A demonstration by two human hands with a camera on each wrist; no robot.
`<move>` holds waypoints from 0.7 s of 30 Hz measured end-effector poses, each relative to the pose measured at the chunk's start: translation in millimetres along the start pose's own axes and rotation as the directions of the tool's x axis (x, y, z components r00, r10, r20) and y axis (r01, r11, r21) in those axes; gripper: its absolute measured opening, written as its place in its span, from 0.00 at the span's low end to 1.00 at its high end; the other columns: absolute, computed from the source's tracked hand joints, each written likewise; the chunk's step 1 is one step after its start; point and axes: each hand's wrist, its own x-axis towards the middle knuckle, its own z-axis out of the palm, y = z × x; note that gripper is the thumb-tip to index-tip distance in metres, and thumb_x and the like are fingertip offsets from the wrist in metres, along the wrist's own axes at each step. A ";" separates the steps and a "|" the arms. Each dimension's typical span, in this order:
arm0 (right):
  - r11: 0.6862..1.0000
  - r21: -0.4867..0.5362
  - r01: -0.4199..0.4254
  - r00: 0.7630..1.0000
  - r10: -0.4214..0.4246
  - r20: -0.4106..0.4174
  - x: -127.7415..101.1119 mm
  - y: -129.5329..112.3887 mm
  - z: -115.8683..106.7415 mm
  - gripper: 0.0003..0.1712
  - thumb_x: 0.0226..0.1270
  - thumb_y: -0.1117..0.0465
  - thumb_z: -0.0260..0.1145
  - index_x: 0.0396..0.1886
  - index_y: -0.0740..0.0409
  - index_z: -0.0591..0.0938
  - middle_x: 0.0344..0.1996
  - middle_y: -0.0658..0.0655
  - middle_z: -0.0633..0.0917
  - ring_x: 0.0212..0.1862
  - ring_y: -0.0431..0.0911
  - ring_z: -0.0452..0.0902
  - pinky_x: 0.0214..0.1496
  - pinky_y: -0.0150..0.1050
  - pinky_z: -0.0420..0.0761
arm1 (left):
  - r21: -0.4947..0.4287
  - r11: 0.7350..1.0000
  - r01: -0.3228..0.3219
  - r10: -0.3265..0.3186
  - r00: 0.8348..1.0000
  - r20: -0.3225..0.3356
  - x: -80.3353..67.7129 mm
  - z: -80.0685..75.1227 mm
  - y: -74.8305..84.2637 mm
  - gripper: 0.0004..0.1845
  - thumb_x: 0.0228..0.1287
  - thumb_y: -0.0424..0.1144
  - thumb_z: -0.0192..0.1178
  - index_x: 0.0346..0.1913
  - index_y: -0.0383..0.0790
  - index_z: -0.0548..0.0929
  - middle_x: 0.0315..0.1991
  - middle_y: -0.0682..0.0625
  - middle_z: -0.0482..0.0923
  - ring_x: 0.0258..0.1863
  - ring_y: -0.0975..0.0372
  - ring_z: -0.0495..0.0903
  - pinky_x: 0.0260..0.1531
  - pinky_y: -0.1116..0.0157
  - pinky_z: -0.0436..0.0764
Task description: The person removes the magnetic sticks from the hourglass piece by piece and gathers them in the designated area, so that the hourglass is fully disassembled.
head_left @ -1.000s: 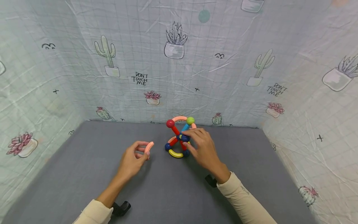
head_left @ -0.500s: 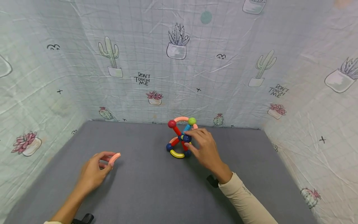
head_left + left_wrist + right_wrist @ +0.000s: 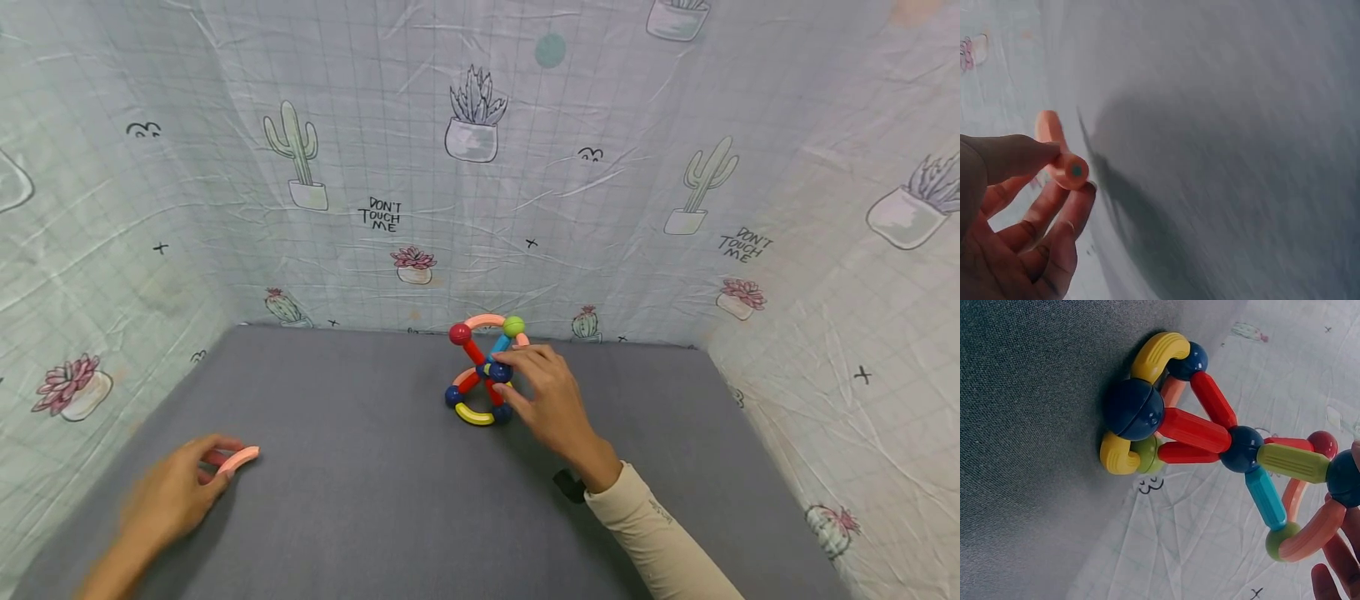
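Observation:
My left hand (image 3: 174,492) is low over the left side of the table, pinching a salmon curved magnetic rod (image 3: 242,458). In the left wrist view the rod's round end with a green dot (image 3: 1077,170) faces the camera. Over at the centre, my right hand (image 3: 551,396) holds a dark blue ball (image 3: 498,372) on the upper part of a magnetic stick-and-ball structure. That structure stands on a ring of yellow curved rods (image 3: 1159,355) and balls. Red sticks (image 3: 1196,429) rise to a central blue ball (image 3: 1241,449). Above it, lime and blue sticks reach outer balls, with salmon curved rods between some.
A grey cloth-covered table (image 3: 360,500) spreads under both hands. Behind and at the sides hangs a pale curtain (image 3: 337,150) printed with cacti, close behind the structure. A black wrist-camera mount (image 3: 570,485) sits under my right wrist.
My left hand has moved left and toward the near edge, carrying the salmon curved rod away from the structure. The right hand and the structure stay in place.

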 end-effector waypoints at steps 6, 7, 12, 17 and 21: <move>1.000 -0.008 0.009 1.000 -0.009 0.001 0.6 -0.5 0.0 0.27 0.63 0.57 0.81 0.62 0.51 0.86 0.56 0.53 0.89 0.60 0.50 0.79 0.61 0.51 0.79 | 0.077 0.997 0.031 -0.034 0.999 0.039 -4.2 -6.1 -18.3 0.14 0.65 0.41 0.74 0.52 0.48 0.88 0.43 0.45 0.91 0.38 0.51 0.88 0.28 0.60 0.72; 1.000 -0.008 0.009 1.000 -0.009 0.001 0.8 -0.5 -0.2 0.27 0.63 0.57 0.82 0.63 0.51 0.86 0.56 0.53 0.89 0.60 0.50 0.79 0.61 0.51 0.79 | 0.077 0.996 0.036 -0.039 0.998 0.046 -4.7 -6.4 -20.4 0.14 0.66 0.43 0.73 0.52 0.47 0.87 0.43 0.45 0.91 0.38 0.52 0.88 0.27 0.59 0.73; 1.000 0.001 -0.001 1.000 0.001 0.003 1.4 0.2 -1.4 0.27 0.64 0.56 0.81 0.63 0.51 0.86 0.56 0.53 0.89 0.60 0.49 0.79 0.60 0.50 0.80 | 0.088 0.995 0.053 -0.059 0.995 0.075 -4.3 -10.1 -26.0 0.16 0.70 0.48 0.72 0.54 0.47 0.87 0.44 0.46 0.91 0.38 0.52 0.88 0.28 0.55 0.76; 1.000 0.009 -0.008 1.000 0.008 -0.004 1.1 1.0 -1.8 0.28 0.62 0.57 0.82 0.62 0.50 0.87 0.54 0.53 0.90 0.58 0.48 0.79 0.58 0.48 0.81 | 0.107 0.993 0.045 -0.054 0.995 0.083 -4.8 -13.3 -28.2 0.16 0.66 0.41 0.72 0.55 0.44 0.86 0.45 0.43 0.91 0.39 0.48 0.88 0.27 0.54 0.75; 1.000 0.011 -0.010 1.000 0.010 -0.014 0.9 1.9 -2.1 0.29 0.60 0.56 0.84 0.62 0.51 0.87 0.54 0.53 0.90 0.57 0.48 0.78 0.57 0.48 0.81 | 0.112 0.993 0.025 -0.032 0.998 0.056 -6.1 -12.1 -27.4 0.15 0.67 0.44 0.72 0.54 0.43 0.87 0.44 0.42 0.91 0.40 0.44 0.88 0.27 0.51 0.76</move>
